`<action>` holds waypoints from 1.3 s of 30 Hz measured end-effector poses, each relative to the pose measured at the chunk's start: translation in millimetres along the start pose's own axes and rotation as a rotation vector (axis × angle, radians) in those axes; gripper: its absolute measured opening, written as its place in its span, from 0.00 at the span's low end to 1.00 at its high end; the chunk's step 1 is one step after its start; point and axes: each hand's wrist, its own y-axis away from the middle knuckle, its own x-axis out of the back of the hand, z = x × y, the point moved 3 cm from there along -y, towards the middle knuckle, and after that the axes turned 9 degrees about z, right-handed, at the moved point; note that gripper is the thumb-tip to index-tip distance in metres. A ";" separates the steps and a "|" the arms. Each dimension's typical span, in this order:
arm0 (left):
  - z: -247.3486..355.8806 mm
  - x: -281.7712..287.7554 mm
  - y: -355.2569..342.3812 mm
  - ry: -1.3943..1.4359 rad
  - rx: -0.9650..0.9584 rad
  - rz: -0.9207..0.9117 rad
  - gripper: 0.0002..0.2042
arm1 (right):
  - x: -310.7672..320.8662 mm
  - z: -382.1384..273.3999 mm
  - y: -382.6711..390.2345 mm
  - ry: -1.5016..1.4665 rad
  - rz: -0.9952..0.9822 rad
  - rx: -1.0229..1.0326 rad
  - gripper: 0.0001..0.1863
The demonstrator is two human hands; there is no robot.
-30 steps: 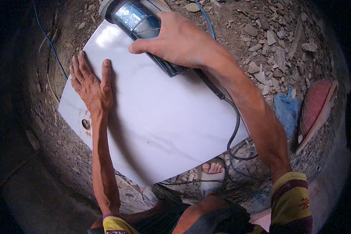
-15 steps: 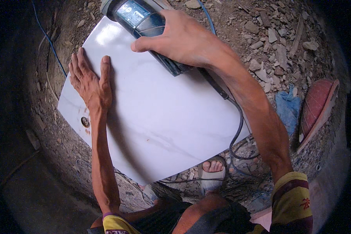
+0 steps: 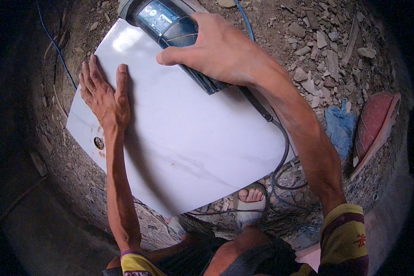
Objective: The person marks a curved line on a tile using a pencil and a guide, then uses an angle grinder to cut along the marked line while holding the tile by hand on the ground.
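A large white tile with faint grey veining and a round hole near its left side lies across the middle. My left hand rests flat on its upper left part, fingers spread. Along the far edge, my right hand grips a dark teal power tool from above, thumb on the near side and the other fingers mostly hidden behind the wrist and body. The tool's black cord hangs from its rear end over the tile's right side. The tool's cutting end is at the top of the picture, not clearly visible.
Broken rubble covers the ground behind and to the right. A crumpled blue cloth or bag lies beside a red rounded object at the right. A thin blue cable runs along the left. My sandalled foot is below the tile.
My right hand and the power tool have moved a little to the right along the tile's far edge. My left hand stays spread on the tile, with little visible movement.
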 end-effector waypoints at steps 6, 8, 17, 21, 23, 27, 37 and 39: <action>-3.6 -0.6 1.1 -0.006 -0.008 0.011 0.47 | -1.8 -0.2 -0.2 0.003 -0.021 0.008 0.33; -1.5 -1.3 0.5 0.002 -0.007 0.012 0.47 | -2.0 3.0 -1.1 0.001 -0.004 0.017 0.33; 1.5 0.3 1.6 0.009 -0.011 -0.001 0.47 | 1.6 3.6 8.7 -0.024 -0.003 0.011 0.32; 0.4 1.3 0.9 0.012 -0.005 -0.006 0.46 | 1.2 4.2 11.3 -0.040 0.009 0.013 0.31; -2.3 1.1 -1.1 0.001 -0.009 -0.003 0.47 | 1.4 4.0 10.8 -0.013 -0.017 0.018 0.30; -3.1 -0.9 0.3 0.001 -0.020 0.002 0.47 | 0.4 6.3 11.0 0.008 -0.057 0.024 0.30; -0.1 0.8 2.1 0.015 -0.022 0.009 0.47 | 6.5 5.7 24.8 0.058 -0.065 -0.027 0.32; -0.2 0.4 1.3 0.012 -0.016 0.006 0.47 | 6.6 7.1 25.9 0.022 -0.030 0.038 0.33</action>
